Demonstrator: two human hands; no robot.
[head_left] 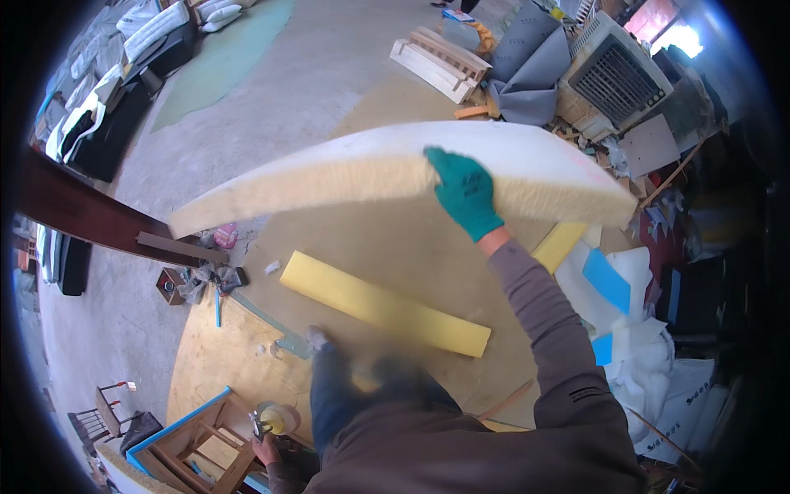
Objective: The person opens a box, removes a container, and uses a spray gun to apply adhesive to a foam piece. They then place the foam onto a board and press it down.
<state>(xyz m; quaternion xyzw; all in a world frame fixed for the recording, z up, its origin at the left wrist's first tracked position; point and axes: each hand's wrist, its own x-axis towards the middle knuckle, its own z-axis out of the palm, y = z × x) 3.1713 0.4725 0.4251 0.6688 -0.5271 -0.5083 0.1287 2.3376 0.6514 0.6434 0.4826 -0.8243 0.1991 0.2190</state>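
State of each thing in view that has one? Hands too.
Right hand: green-gloved, closed on the foam slab's edge.
Foam slab: held by the right hand.
Left hand: bare, closed on the spray gun.
Spray gun: held; trigger unclear.
Yellow foam strip: lying flat, untouched.
Wooden frame: bars exposed, blue edging.
Air cooler: on or off, can't tell.

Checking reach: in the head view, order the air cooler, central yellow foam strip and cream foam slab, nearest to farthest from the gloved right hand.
1. Cream foam slab: held in the right hand.
2. Central yellow foam strip: below it, mid-picture.
3. Air cooler: upper right.
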